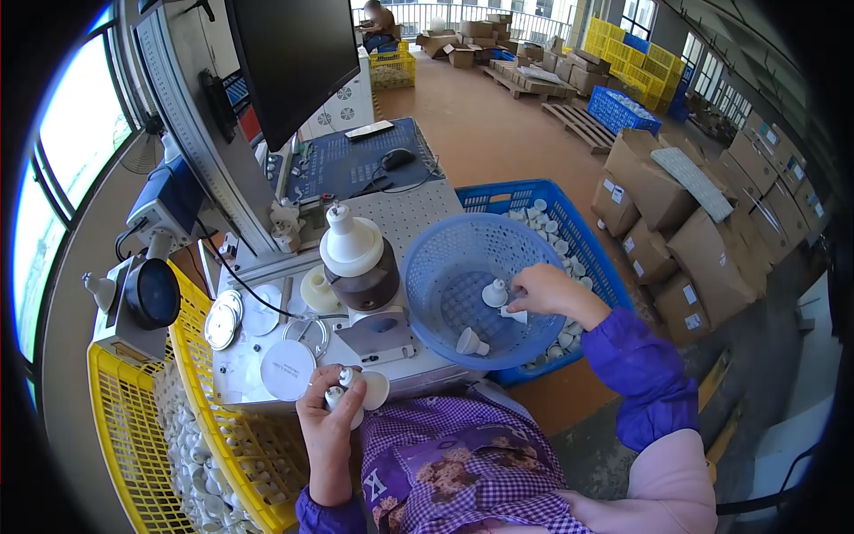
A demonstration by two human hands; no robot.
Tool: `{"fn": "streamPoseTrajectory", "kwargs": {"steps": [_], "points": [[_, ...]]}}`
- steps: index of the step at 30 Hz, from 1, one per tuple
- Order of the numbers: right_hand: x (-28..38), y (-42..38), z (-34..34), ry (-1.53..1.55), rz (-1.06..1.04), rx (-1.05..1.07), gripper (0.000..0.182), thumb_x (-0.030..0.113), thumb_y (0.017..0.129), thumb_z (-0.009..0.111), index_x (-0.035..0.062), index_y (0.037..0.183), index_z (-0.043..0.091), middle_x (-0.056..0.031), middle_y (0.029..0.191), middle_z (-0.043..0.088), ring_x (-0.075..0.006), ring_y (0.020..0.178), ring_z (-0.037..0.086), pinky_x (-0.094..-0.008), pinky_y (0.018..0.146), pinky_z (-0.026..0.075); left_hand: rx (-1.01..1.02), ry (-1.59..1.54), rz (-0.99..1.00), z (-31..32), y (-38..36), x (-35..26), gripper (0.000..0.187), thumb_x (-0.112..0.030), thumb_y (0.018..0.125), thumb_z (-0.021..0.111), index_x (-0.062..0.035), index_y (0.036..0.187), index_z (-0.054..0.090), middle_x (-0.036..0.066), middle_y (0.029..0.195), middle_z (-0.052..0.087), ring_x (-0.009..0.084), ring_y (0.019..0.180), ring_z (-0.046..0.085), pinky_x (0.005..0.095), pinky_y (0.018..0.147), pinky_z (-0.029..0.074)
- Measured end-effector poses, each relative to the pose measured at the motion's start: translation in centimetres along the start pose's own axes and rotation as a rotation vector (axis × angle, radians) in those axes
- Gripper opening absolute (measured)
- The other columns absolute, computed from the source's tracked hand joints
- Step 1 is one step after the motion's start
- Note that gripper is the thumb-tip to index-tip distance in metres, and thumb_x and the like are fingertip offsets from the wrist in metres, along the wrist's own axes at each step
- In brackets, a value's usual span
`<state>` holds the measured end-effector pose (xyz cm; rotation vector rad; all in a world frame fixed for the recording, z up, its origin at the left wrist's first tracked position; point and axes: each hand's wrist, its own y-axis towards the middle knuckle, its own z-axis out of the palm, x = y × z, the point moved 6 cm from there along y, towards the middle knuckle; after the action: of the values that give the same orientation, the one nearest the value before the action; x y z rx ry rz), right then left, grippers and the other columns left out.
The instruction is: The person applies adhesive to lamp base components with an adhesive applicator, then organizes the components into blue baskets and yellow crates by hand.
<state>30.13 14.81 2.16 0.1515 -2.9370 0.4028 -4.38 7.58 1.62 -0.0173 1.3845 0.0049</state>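
Observation:
My left hand (331, 416) is low at the bench's near edge, closed around a white lamp housing (366, 388) with a metal base. My right hand (544, 289) reaches into a round blue basket (438, 267) and pinches a small white housing (514, 313). Two more white housings (495, 292) lie in the basket, one (471, 342) near its front rim. Between my hands stands a brown and white fixture (358, 258) on the perforated bench top.
A blue crate (594, 258) of white housings sits under and right of the basket. A yellow crate (200, 445) with several white parts stands at my left. White discs (286, 370), a monitor (294, 53), a mouse (396, 157) and stacked cardboard boxes (703, 231) surround the bench.

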Motion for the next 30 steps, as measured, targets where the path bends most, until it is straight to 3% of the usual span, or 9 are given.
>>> {"fn": "streamPoseTrajectory", "kwargs": {"steps": [3, 8, 10, 11, 13, 16, 19, 22, 30], "points": [[-0.7, 0.6, 3.8, -0.112, 0.058, 0.13, 0.035, 0.026, 0.067, 0.076, 0.0043, 0.093, 0.068, -0.015, 0.087, 0.067, -0.0348, 0.086, 0.064, -0.0414, 0.073, 0.05, 0.009, 0.014, 0.011, 0.8, -0.4, -0.1, 0.02, 0.001, 0.075, 0.07, 0.0007, 0.094, 0.065, 0.006, 0.097, 0.059, 0.014, 0.09, 0.057, 0.0251, 0.079, 0.044], [0.1, 0.4, 3.8, -0.076, -0.001, 0.124, 0.035, 0.023, 0.068, 0.075, 0.0057, 0.097, 0.066, -0.0161, 0.091, 0.066, -0.0341, 0.087, 0.063, -0.0405, 0.075, 0.049, 0.005, 0.051, 0.029, 1.6, -1.2, -0.7, 0.013, -0.007, 0.077, 0.069, -0.0034, 0.089, 0.064, 0.003, 0.091, 0.064, 0.0097, 0.081, 0.056, 0.0242, 0.076, 0.043], [1.7, -0.6, 1.0, 0.316, -0.142, 0.023, 0.031, 0.021, 0.073, 0.072, 0.0042, 0.098, 0.065, -0.0132, 0.09, 0.066, -0.0266, 0.084, 0.064, -0.0365, 0.073, 0.048, 0.001, 0.029, 0.017, 1.7, -1.5, -0.6, 0.014, -0.007, 0.077, 0.069, -0.0033, 0.089, 0.064, 0.003, 0.091, 0.064, 0.0096, 0.081, 0.056, 0.0241, 0.076, 0.043], [1.8, -0.7, 1.0, 0.316, -0.145, 0.023, 0.031, 0.021, 0.073, 0.072, 0.0042, 0.098, 0.065, -0.0132, 0.09, 0.066, -0.0266, 0.084, 0.064, -0.0365, 0.073, 0.048, 0.009, 0.007, 0.008, 1.9, -1.5, -0.5, 0.014, -0.007, 0.077, 0.069, -0.0033, 0.089, 0.064, 0.003, 0.091, 0.064, 0.0095, 0.081, 0.056, 0.0241, 0.076, 0.043], [2.1, -1.1, 0.7, 0.831, -0.198, -0.017, 0.026, 0.017, 0.08, 0.068, 0.002, 0.1, 0.063, -0.008, 0.087, 0.065, -0.0153, 0.081, 0.061, -0.0301, 0.071, 0.046, 0.035, 0.013, -0.009, 2.2, -1.6, -0.5, 0.015, -0.004, 0.077, 0.069, -0.0009, 0.09, 0.065, 0.005, 0.094, 0.061, 0.0117, 0.085, 0.056, 0.0246, 0.077, 0.044], [3.2, -2.0, -0.2, 0.962, -0.266, -0.083, 0.024, 0.015, 0.086, 0.063, 0.0002, 0.105, 0.06, -0.003, 0.087, 0.063, -0.0088, 0.081, 0.056, -0.0249, 0.073, 0.045, 0.079, 0.027, -0.013, 2.9, -2.0, -0.8, 0.016, -0.001, 0.077, 0.069, 0.0015, 0.092, 0.066, 0.008, 0.098, 0.059, 0.014, 0.089, 0.056, 0.0253, 0.078, 0.045], [3.8, -2.2, -0.1, 1.088, -0.29, -0.065, 0.026, 0.015, 0.089, 0.061, 0.0019, 0.111, 0.058, -0.0022, 0.101, 0.061, -0.0097, 0.093, 0.056, -0.0253, 0.082, 0.044, 0.102, 0.047, 0.011, 3.2, -2.3, -1.0, 0.017, -0.003, 0.076, 0.07, 0.001, 0.092, 0.066, 0.008, 0.099, 0.059, 0.0143, 0.09, 0.056, 0.0258, 0.078, 0.045], [4.2, -2.4, -0.2, 1.179, -0.299, -0.097, 0.025, 0.016, 0.089, 0.06, 0.0023, 0.11, 0.057, -0.0027, 0.103, 0.061, -0.0104, 0.096, 0.056, -0.026, 0.084, 0.044, 0.102, 0.029, -0.001, 3.4, -2.6, -1.2, 0.018, -0.004, 0.076, 0.071, 0.0003, 0.092, 0.066, 0.008, 0.098, 0.059, 0.0143, 0.09, 0.055, 0.026, 0.077, 0.045], [5.1, -3.0, -0.4, 1.3, -0.32, -0.155, 0.022, 0.016, 0.09, 0.059, 0.0024, 0.107, 0.058, -0.0033, 0.102, 0.062, -0.01, 0.092, 0.058, -0.0258, 0.081, 0.046, 0.138, 0.045, 0.059, 4.0, -2.6, -1.7, 0.02, -0.004, 0.075, 0.073, 0.0004, 0.093, 0.068, 0.007, 0.097, 0.059, 0.0147, 0.093, 0.052, 0.0274, 0.082, 0.043]]}}
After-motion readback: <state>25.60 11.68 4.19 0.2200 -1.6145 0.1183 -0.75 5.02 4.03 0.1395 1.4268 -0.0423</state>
